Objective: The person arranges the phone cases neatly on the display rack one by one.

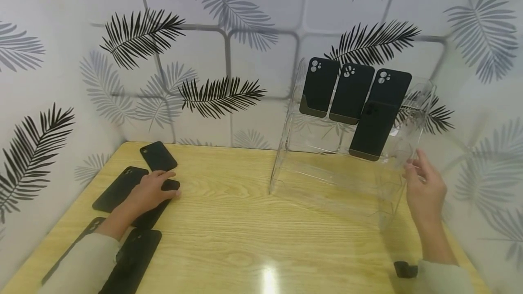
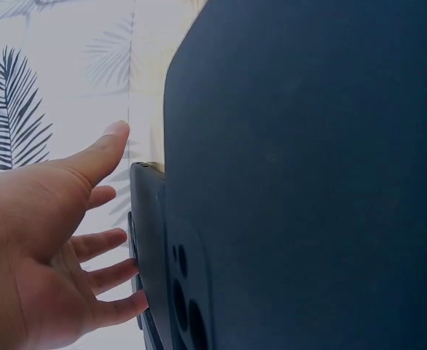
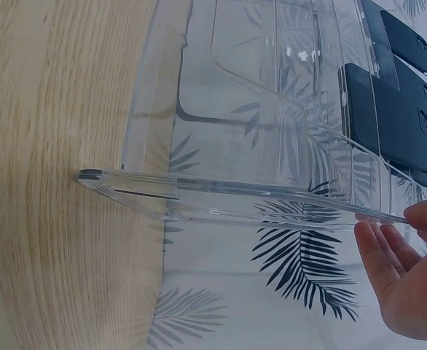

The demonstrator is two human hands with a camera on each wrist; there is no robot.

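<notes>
My left hand (image 1: 149, 192) is spread over a black phone case (image 1: 152, 216) at the left of the table. In the left wrist view the fingers (image 2: 104, 275) are nearly straight and apart, with the fingertips close to a case edge. My right hand (image 1: 426, 189) pinches the right side panel of a clear acrylic display stand (image 3: 235, 188), thumb on one face and fingers on the other. Three black phone cases stand along the stand's top tier, the middle one (image 1: 352, 92) among them. One more case (image 1: 372, 133) leans on the tier below, at the right.
Around my left hand lie other black cases: one behind it (image 1: 158, 155), one to its left (image 1: 118, 189) and one nearer me (image 1: 136, 257). A leaf-patterned wall covering (image 1: 245, 67) rises behind the wooden table (image 1: 229, 221).
</notes>
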